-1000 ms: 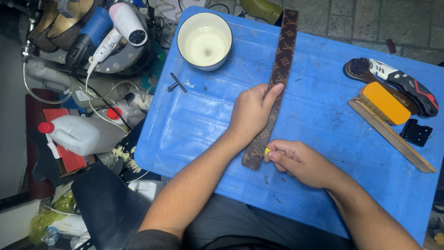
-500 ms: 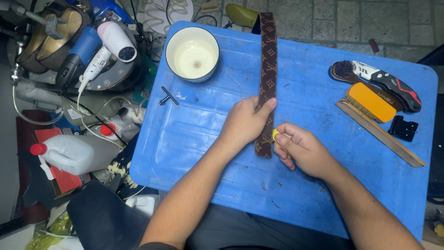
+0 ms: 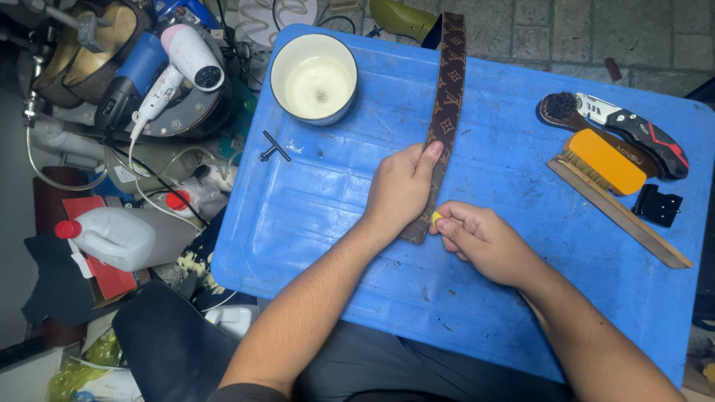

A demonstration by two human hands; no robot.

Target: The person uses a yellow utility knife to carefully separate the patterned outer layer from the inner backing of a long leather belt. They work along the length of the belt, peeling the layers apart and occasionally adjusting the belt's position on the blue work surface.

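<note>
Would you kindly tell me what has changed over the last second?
The patterned brown strap has swung from slanted to nearly straight away from the person. The left hand still presses it down, and the right hand still pinches the small yellow piece at its edge. Bowl and brushes unmoved.

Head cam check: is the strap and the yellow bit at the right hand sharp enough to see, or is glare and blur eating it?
Head view: sharp overall; the patterned strap reads clearly under the left hand. Soft glare on the blue board and inside the white bowl. The yellow piece in the right hand is tiny and mostly hidden. The clutter at left sits in dim shadow.
</note>
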